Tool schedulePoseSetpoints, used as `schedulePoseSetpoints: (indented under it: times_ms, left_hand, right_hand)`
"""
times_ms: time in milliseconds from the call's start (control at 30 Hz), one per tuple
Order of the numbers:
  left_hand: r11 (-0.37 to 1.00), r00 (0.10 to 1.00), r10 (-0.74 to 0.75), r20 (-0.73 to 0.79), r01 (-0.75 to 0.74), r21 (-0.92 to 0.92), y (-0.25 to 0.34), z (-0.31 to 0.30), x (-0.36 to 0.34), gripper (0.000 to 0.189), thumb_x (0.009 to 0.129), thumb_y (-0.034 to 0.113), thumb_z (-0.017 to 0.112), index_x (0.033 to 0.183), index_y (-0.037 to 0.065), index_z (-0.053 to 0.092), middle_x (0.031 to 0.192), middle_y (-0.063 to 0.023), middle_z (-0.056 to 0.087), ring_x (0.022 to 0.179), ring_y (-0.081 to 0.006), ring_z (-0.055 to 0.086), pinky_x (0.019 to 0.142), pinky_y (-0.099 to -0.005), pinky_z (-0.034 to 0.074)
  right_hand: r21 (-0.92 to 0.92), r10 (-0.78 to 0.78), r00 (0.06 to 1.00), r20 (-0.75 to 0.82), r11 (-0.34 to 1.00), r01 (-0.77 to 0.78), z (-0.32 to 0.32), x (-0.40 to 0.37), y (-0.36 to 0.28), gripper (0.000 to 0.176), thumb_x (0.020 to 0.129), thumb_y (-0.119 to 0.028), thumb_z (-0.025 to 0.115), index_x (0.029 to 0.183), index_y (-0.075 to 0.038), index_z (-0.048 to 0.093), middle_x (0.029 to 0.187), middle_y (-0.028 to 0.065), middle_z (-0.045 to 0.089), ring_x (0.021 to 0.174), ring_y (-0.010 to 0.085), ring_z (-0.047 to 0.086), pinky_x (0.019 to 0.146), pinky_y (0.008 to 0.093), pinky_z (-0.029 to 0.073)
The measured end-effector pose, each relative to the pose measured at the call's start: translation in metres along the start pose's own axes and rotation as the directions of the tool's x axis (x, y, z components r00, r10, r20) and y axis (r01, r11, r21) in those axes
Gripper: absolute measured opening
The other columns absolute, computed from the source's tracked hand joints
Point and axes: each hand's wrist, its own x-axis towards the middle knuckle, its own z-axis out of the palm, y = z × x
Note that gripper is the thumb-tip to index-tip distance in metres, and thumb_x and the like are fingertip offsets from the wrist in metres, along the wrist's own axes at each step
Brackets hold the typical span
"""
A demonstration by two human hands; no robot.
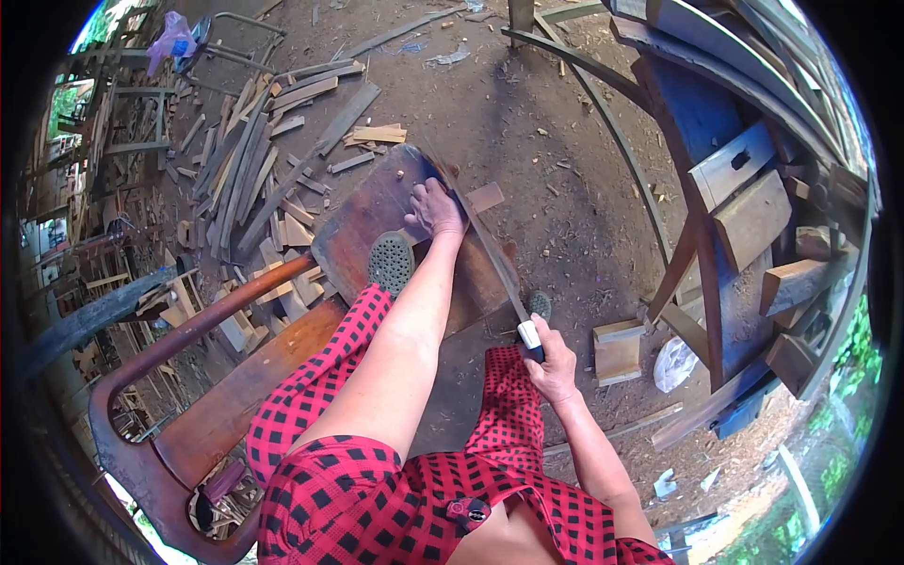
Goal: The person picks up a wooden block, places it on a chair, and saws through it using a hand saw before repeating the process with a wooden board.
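My right hand (pixel 554 361) is closed round the white and dark handle of a handsaw (pixel 496 256). The saw's long blade slants up and away to the left, over a small wooden strip (pixel 486 197) whose end sticks out to the right of it. Beside the blade, my left hand (pixel 436 209) presses the strip down on a worn brown wooden chair seat (pixel 363 202), fingers bent. Most of the strip under that hand is hidden. My left foot in a green perforated shoe (pixel 391 262) stands on the seat too.
A curved wooden armrest (pixel 217 311) runs along the left. Piled wood offcuts (pixel 250 169) lie on the dirt floor at upper left. To the right are a blue-topped bench (pixel 702 122) loaded with boards and a wood block (pixel 619 352) on the ground.
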Motion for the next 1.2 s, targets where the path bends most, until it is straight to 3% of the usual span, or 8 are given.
schedulePoseSetpoints:
  times_ms: [67, 467, 700, 933, 1067, 1200]
  left_hand:
    - [1.0, 1.0, 0.0, -0.021, 0.001, 0.031, 0.0, 0.002, 0.0, 0.019, 0.094, 0.028, 0.041, 0.095, 0.019, 0.057, 0.101, -0.008, 0.054, 0.101, -0.0282, 0.054, 0.08, -0.0501, 0.033]
    - [0.999, 1.0, 0.003, -0.024, -0.002, 0.053, 0.001, 0.002, 0.0, 0.017, 0.092, 0.028, 0.042, 0.093, 0.019, 0.057, 0.099, -0.0069, 0.053, 0.099, -0.0272, 0.053, 0.079, -0.0492, 0.033]
    - [0.999, 0.999, 0.01, -0.041, -0.008, 0.04, 0.001, 0.007, 0.004, 0.017, 0.093, 0.027, 0.041, 0.092, 0.02, 0.057, 0.098, -0.0057, 0.053, 0.098, -0.0262, 0.053, 0.078, -0.0485, 0.033]
    - [0.999, 1.0, -0.017, -0.006, 0.017, 0.049, 0.0, 0.007, 0.005, 0.018, 0.093, 0.028, 0.04, 0.092, 0.02, 0.056, 0.097, -0.0053, 0.052, 0.097, -0.0259, 0.053, 0.078, -0.0484, 0.032]
    - [0.999, 1.0, -0.016, 0.005, 0.015, 0.045, 0.002, 0.002, 0.004, 0.019, 0.093, 0.028, 0.039, 0.092, 0.02, 0.056, 0.098, -0.0056, 0.053, 0.098, -0.0263, 0.053, 0.078, -0.0481, 0.033]
    - [1.0, 1.0, -0.011, -0.005, 0.011, 0.023, 0.001, 0.004, 0.006, 0.017, 0.09, 0.03, 0.044, 0.092, 0.019, 0.057, 0.099, -0.0065, 0.054, 0.099, -0.0275, 0.054, 0.079, -0.0479, 0.034]
  right_hand:
    - [-0.022, 0.002, 1.0, 0.005, 1.0, -0.002, 0.0, -0.001, -0.001, 0.079, 0.062, -0.002, 0.067, 0.137, -0.017, 0.045, 0.086, 0.0116, 0.057, 0.075, 0.0329, 0.062, 0.065, 0.0401, 0.052]
    - [-0.047, 0.042, 0.998, 0.044, 0.998, -0.04, -0.015, -0.014, -0.009, 0.078, 0.062, 0.0, 0.067, 0.136, -0.015, 0.045, 0.088, 0.0123, 0.058, 0.077, 0.0334, 0.062, 0.066, 0.0405, 0.053]
    - [-0.082, 0.056, 0.998, 0.032, 0.995, -0.053, 0.011, 0.027, 0.003, 0.068, 0.069, -0.005, 0.064, 0.134, -0.017, 0.045, 0.09, 0.0158, 0.06, 0.081, 0.038, 0.063, 0.069, 0.0449, 0.052]
    - [-0.034, 0.033, 0.999, 0.0, 0.999, -0.033, 0.007, 0.033, -0.007, 0.071, 0.067, -0.002, 0.066, 0.134, -0.016, 0.047, 0.088, 0.013, 0.06, 0.08, 0.0352, 0.063, 0.068, 0.0429, 0.053]
    - [-0.102, 0.096, 0.995, 0.026, 0.99, -0.093, 0.016, 0.046, -0.007, 0.068, 0.069, -0.003, 0.064, 0.133, -0.017, 0.047, 0.088, 0.0134, 0.059, 0.08, 0.0359, 0.063, 0.068, 0.0449, 0.052]
    - [-0.029, 0.12, 0.993, 0.008, 0.992, -0.119, 0.032, 0.075, -0.002, 0.063, 0.071, -0.004, 0.062, 0.131, -0.017, 0.05, 0.099, 0.0162, 0.063, 0.091, 0.0359, 0.063, 0.077, 0.0425, 0.052]
